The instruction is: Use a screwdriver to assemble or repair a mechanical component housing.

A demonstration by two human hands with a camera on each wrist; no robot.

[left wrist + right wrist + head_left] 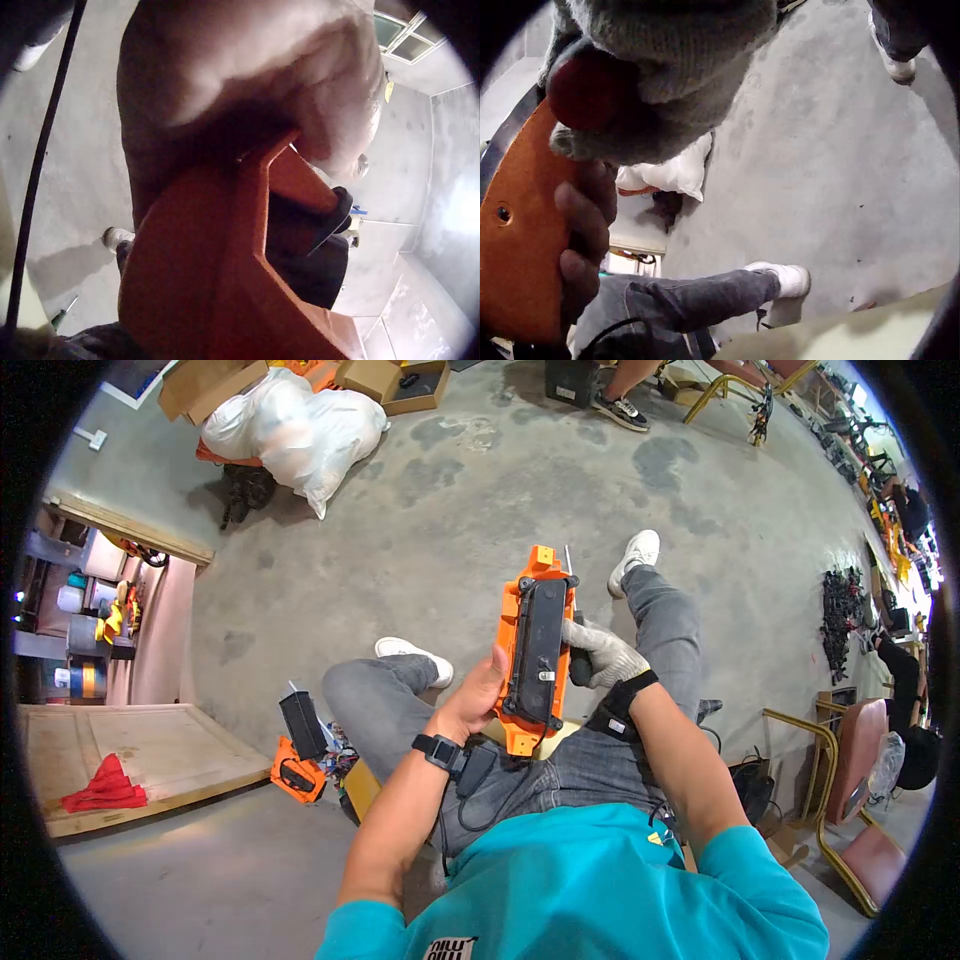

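Note:
In front of the lap, an elongated orange plastic housing (508,622) with a black panel (537,645) is held up. My bare left hand (478,698) grips the housing's left edge, and its palm fills the upper left wrist view above the orange shell (202,255). On the other side, my right hand (608,655) wears a grey knit glove and holds a screwdriver (580,668) by its dark handle. The shaft points away along the housing's right side. In the right wrist view, the handle's round red end (592,91) shows within the gloved fingers.
Left of the legs lie another orange part (298,772) and a black box-shaped part (303,724). A wooden board with a red cloth (106,786) is farther left. White bags (290,435) and an open carton (415,385) stand ahead; a gold-framed chair (835,800) is at right.

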